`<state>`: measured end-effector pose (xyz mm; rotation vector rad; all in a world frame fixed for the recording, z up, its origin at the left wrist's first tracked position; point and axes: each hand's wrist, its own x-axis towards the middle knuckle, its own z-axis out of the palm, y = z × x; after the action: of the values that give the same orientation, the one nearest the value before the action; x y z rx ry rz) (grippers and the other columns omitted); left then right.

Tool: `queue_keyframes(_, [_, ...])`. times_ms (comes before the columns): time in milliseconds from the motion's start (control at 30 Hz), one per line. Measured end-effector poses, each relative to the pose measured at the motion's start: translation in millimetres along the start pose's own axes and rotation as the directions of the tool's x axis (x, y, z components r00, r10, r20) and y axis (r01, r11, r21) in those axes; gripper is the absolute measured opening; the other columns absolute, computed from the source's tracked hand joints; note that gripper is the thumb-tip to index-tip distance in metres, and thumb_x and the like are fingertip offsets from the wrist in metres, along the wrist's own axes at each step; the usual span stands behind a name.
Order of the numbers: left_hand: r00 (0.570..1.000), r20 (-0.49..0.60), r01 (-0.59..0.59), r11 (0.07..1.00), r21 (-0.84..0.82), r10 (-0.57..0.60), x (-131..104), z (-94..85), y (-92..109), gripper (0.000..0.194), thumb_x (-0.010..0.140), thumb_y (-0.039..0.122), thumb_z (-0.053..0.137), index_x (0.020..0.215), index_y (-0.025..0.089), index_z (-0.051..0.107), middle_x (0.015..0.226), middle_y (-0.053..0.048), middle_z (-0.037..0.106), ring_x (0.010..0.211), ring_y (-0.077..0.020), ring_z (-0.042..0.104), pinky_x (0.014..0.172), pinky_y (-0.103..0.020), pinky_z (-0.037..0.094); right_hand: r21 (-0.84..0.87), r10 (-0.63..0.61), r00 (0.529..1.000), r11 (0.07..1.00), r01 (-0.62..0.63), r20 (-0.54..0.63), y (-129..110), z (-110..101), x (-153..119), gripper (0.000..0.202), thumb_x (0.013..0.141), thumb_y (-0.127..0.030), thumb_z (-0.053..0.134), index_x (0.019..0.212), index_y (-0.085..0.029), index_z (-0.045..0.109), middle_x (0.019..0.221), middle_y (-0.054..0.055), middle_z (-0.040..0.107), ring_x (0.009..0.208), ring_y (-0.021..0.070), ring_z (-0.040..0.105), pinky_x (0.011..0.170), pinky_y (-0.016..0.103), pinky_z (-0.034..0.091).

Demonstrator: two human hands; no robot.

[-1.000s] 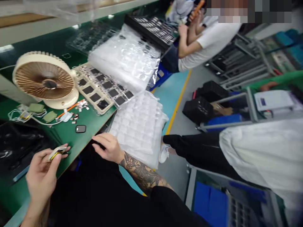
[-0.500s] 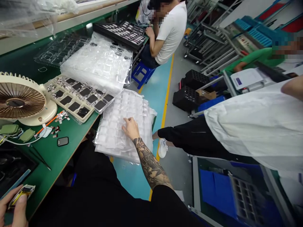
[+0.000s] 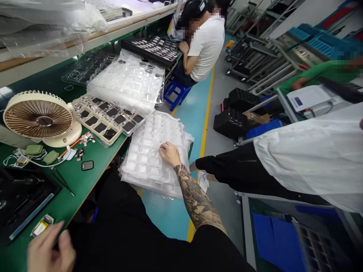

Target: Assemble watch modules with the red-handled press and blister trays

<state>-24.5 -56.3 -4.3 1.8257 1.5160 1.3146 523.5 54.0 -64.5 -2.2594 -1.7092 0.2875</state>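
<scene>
My right hand [image 3: 170,154] rests on a stack of clear plastic blister trays with whitish film [image 3: 144,155], leaning at the bench edge. Its fingers are curled together against the top sheet; what they pinch, if anything, is too small to tell. At the lower left, my left hand [image 3: 51,247] is blurred, its fingers bent toward the thumb. A dark sliver shows between them, which I cannot make out. Just above that hand, a small open device with a yellow-and-silver battery [image 3: 42,225] lies on the green bench. A small black rectangular device [image 3: 87,165] lies farther up.
A cream fan [image 3: 39,121] stands on the bench by a tray of dark screens [image 3: 99,127]. More clear trays [image 3: 127,81] are piled behind. Tweezers [image 3: 64,182] and a black tray [image 3: 22,200] lie at left. A person in white [image 3: 312,151] stands at right; another sits ahead.
My left hand has let go of the battery device, which now lies on the bench, and moved right. The right hand's fingers have drawn together on the stack. The view has shifted left.
</scene>
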Motion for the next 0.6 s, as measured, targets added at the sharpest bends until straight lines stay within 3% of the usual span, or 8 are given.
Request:
queue_keyframes(33, [1.000, -0.007, -0.002, 1.000, -0.029, 0.002, 2, 22.1, 5, 0.035, 0.088, 0.027, 0.087, 0.122, 0.030, 0.080, 0.112, -0.009, 0.079, 0.101, -0.0310, 0.075, 0.090, -0.045, 0.063, 0.008, -0.006, 1.000, 1.000, 0.006, -0.017, 1, -5, -3, 0.014, 0.100, -0.027, 0.062, 0.100, -0.021, 0.075, 0.105, 0.009, 0.072, 0.106, 0.0258, 0.067, 0.099, 0.037, 0.046])
queue_keyframes(100, [0.957, 0.247, 0.205, 0.959, -0.196, -0.154, 13, 75.0, 14, 0.029, 0.099, 0.037, 0.077, 0.125, 0.026, 0.080, 0.121, -0.012, 0.079, 0.107, -0.0305, 0.076, 0.097, -0.046, 0.063, 0.022, -0.007, 0.999, 1.000, 0.008, -0.054, 2, -16, -13, 0.014, 0.100, -0.029, 0.062, 0.099, -0.021, 0.074, 0.103, 0.009, 0.071, 0.102, 0.0250, 0.067, 0.097, 0.036, 0.048])
queue_keyframes(200, [0.793, 0.483, 0.582, 0.694, -0.424, -0.371, 36, 153.0, 22, 0.067, 0.093, 0.062, 0.081, 0.144, 0.020, 0.071, 0.140, -0.020, 0.074, 0.128, -0.0346, 0.073, 0.106, -0.048, 0.062, 0.040, 0.010, 0.993, 0.999, -0.006, -0.114, -5, -27, -44, 0.016, 0.102, -0.032, 0.059, 0.097, -0.022, 0.071, 0.099, 0.008, 0.070, 0.100, 0.0248, 0.067, 0.095, 0.037, 0.050])
queue_keyframes(300, [0.584, 0.719, 0.811, 0.305, -0.498, -0.377, 45, 198.5, 33, 0.088, 0.081, 0.065, 0.092, 0.151, 0.019, 0.067, 0.151, -0.022, 0.069, 0.140, -0.0390, 0.069, 0.113, -0.051, 0.059, 0.044, 0.049, 0.981, 0.998, -0.041, -0.187, -26, -29, -93, 0.020, 0.105, -0.036, 0.057, 0.097, -0.023, 0.070, 0.099, 0.008, 0.070, 0.099, 0.0259, 0.067, 0.094, 0.039, 0.052])
queue_keyframes(367, [0.490, 0.797, 0.872, 0.174, -0.458, -0.353, 40, 205.7, 42, 0.078, 0.074, 0.051, 0.101, 0.139, 0.017, 0.075, 0.142, -0.019, 0.076, 0.135, -0.0383, 0.072, 0.113, -0.049, 0.059, 0.051, 0.079, 0.969, 0.996, -0.069, -0.236, -40, -28, -131, 0.022, 0.107, -0.038, 0.056, 0.097, -0.024, 0.070, 0.098, 0.008, 0.070, 0.098, 0.0266, 0.068, 0.095, 0.042, 0.053])
queue_keyframes(500, [0.409, 0.861, 0.913, 0.135, -0.386, -0.304, 16, 186.4, 64, 0.055, 0.070, 0.038, 0.103, 0.115, 0.012, 0.084, 0.108, -0.014, 0.085, 0.109, -0.0386, 0.081, 0.101, -0.053, 0.067, 0.129, 0.208, 0.904, 0.977, -0.171, -0.374, -36, -34, -206, 0.029, 0.105, -0.052, 0.061, 0.113, -0.027, 0.074, 0.113, 0.011, 0.072, 0.114, 0.0308, 0.070, 0.111, 0.053, 0.054])
queue_keyframes(533, [0.381, 0.882, 0.924, 0.117, -0.363, -0.276, 10, 179.5, 69, 0.054, 0.072, 0.038, 0.102, 0.116, 0.012, 0.084, 0.106, -0.014, 0.085, 0.105, -0.0388, 0.082, 0.097, -0.054, 0.068, 0.180, 0.308, 0.840, 0.950, -0.253, -0.446, -26, -37, -223, 0.039, 0.101, -0.059, 0.065, 0.123, -0.027, 0.073, 0.124, 0.014, 0.071, 0.124, 0.0337, 0.068, 0.117, 0.058, 0.052])
queue_keyframes(600, [0.327, 0.919, 0.945, 0.086, -0.316, -0.218, 0, 167.5, 78, 0.053, 0.074, 0.036, 0.100, 0.119, 0.013, 0.084, 0.107, -0.014, 0.085, 0.103, -0.0384, 0.083, 0.094, -0.054, 0.069, 0.373, 0.558, 0.640, 0.830, -0.415, -0.528, -1, -44, -255, 0.067, 0.090, -0.073, 0.070, 0.136, -0.024, 0.068, 0.139, 0.019, 0.066, 0.135, 0.0388, 0.065, 0.119, 0.064, 0.051])
